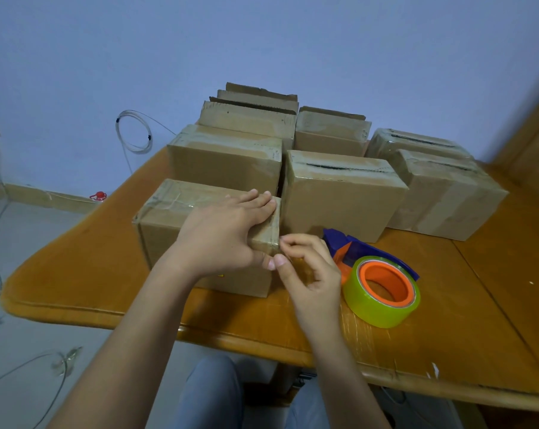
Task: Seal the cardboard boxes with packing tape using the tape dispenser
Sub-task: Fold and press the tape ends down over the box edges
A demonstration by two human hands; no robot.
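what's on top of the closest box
The left hand rests on top of the nearest box, over shiny clear tape. Whatever lies beneath the hand, including the seam there, is covered.

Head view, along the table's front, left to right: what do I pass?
Nearest cardboard box → left hand pressing on its right end → right hand pinching tape at its corner → tape dispenser.

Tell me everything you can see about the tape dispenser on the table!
The tape dispenser has a dark blue plastic body with orange parts and carries a roll of glossy yellow-green tape on an orange core. It lies on its side on the wooden table, core hole facing up, right of the nearest cardboard box. The right hand is close beside it, but no hand grips it.
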